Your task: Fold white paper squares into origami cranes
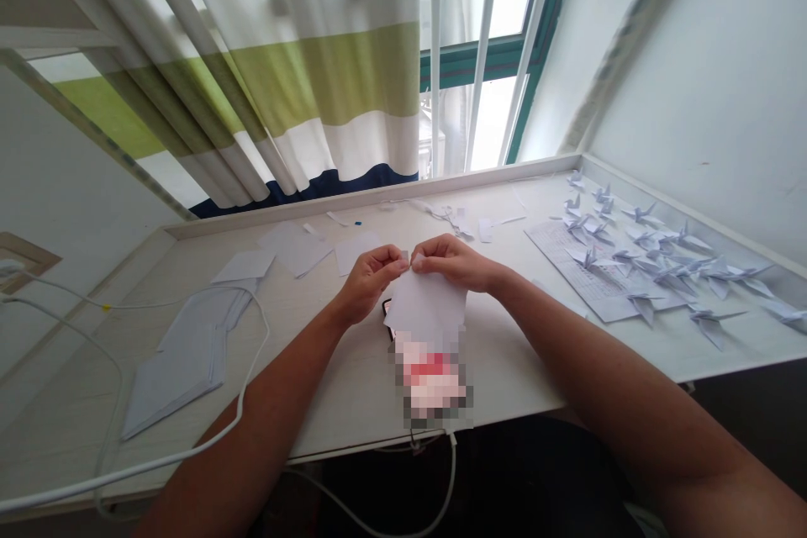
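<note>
Fingers of our left hand [369,284] and right hand [455,262] pinch the top edge of a white paper sheet [427,307], held above the surface [340,403]; paper cranes [661,261] lie at three o'clock, loose sheets [295,248] at nine.

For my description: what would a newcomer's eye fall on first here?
The left hand and right hand pinch a white rectangular paper sheet at the centre of the pale desk. Many small folded white paper cranes crowd the desk's right side. Above, a white, green and navy striped curtain hangs by the window.
</note>
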